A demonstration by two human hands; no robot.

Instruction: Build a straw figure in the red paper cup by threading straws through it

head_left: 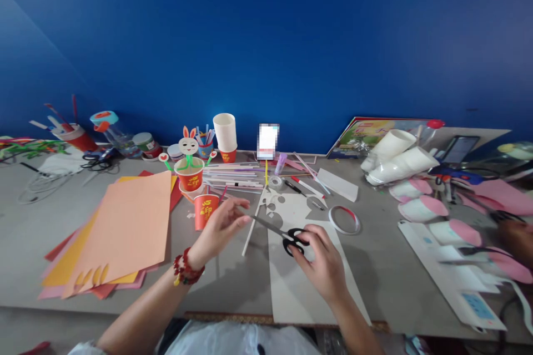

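Note:
My right hand grips a pair of scissors by the black handles, the blades pointing up and left. My left hand, a beaded bracelet on its wrist, hovers near the blade tip with thumb and fingers apart; I make out nothing between them. Just behind it stands a red paper cup with gold characters. Under the scissors lies a white sheet, and beyond it a cut-up white piece. A white stick lies between my hands.
Coloured paper sheets are stacked at left. A rabbit-faced cup, paper straws, markers and a tape roll stand or lie beyond. At right are wrapped white cups, a power strip and another person's hand.

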